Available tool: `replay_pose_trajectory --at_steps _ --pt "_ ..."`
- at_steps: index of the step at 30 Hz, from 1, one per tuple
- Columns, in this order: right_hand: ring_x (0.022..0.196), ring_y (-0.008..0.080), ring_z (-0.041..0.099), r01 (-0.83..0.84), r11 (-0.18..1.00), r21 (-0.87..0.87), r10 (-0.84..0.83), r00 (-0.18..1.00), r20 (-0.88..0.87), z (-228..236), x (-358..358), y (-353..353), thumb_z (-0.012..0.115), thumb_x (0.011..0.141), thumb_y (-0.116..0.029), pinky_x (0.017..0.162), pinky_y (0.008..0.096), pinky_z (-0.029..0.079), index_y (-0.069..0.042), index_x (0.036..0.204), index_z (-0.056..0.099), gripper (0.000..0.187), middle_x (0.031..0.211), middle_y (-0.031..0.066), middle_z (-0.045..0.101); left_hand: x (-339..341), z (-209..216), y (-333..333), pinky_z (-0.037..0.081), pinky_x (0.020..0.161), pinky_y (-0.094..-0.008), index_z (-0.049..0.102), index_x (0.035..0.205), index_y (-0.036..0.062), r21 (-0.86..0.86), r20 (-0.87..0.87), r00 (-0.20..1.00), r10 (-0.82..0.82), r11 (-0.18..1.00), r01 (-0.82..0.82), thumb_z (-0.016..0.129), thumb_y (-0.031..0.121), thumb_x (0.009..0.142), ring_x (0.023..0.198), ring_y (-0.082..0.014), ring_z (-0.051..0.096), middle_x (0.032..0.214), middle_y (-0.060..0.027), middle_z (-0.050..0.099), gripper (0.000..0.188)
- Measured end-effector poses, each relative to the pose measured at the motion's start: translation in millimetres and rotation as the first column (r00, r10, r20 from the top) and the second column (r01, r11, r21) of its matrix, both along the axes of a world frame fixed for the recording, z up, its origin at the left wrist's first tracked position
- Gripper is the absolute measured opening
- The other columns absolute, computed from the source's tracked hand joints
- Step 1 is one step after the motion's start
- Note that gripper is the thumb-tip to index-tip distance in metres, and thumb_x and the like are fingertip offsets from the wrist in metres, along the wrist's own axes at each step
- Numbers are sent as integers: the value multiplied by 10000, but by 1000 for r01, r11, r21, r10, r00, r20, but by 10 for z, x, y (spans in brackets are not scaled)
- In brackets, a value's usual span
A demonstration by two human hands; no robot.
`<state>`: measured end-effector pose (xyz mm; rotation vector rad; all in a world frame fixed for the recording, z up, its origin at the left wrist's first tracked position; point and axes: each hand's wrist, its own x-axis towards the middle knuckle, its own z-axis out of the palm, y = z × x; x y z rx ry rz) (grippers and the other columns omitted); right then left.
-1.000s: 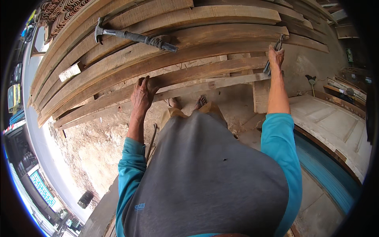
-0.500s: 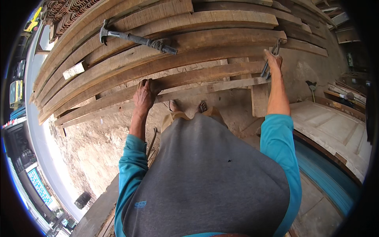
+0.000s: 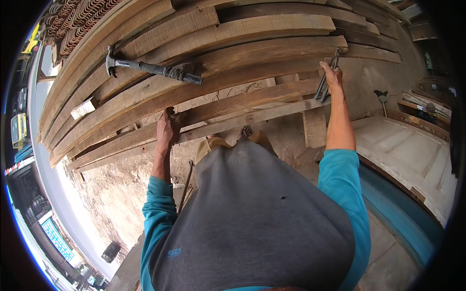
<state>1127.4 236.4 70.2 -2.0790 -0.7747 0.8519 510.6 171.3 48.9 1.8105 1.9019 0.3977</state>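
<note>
My left hand [image 3: 167, 130] is closed over a long wooden beam [image 3: 242, 102] near the front of a row of beams, fingers curled over its far edge. At the right, my right hand [image 3: 333, 77] grips metal pincers [image 3: 320, 88]. Their jaws are up by the end of another beam [image 3: 272, 50]; whether they bite on a nail is too small to tell. A claw hammer [image 3: 155, 70] with a dark wrapped handle lies across the beams, beyond my left hand. A narrower, paler batten [image 3: 276, 109] runs along the near side.
Under the beams' right end sits a wooden block [image 3: 315, 128]. A pale panelled door [image 3: 393, 155] lies at the right, above blue sheets [image 3: 388, 208]. Stacked roof tiles [image 3: 77, 24] stand at the far left. A small wood offcut [image 3: 83, 108] rests on the beams. My feet are just behind the batten.
The view has tilted, so the hammer and the beams' left part sit lower and farther left. Both hands keep their holds, the left on the beam and the right on the pincers.
</note>
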Motion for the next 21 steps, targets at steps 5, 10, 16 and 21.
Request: replay_pose_trajectory --at_steps 5,10,16,21 --pt "1248 247 553 -98 992 79 113 971 -210 -339 545 12 772 757 -477 1079 407 372 2 1268 656 710 1287 114 641 -234 -360 301 528 579 -357 411 1281 -84 -419 686 480 546 837 -353 656 373 976 858 -301 699 899 -169 626 602" --pt "1237 227 558 -118 991 66 132 951 -278 -214 468 32 718 813 -493 1076 411 367 -37 1265 671 644 1289 98 644 -183 -302 494 577 650 -404 418 1189 -76 -603 748 51 662 709 -365 598 311 1016 801 -320 681 848 -155 586 460" --pt "1121 231 562 -139 986 88 157 955 -252 -224 491 -27 720 789 -518 1005 409 394 -49 1159 705 598 1188 81 661 -41 -205 847 592 884 -485 432 1199 -4 -781 625 -384 680 539 -317 556 242 1041 811 -282 569 987 -144 502 317" --pt "1240 252 580 -158 983 99 172 973 -156 -266 274 111 739 780 -528 1072 421 398 -56 1272 700 682 1372 129 625 -323 -676 825 492 1041 -424 564 1250 115 -878 478 -431 765 419 -229 363 289 1067 1146 -270 592 1298 -112 625 323"
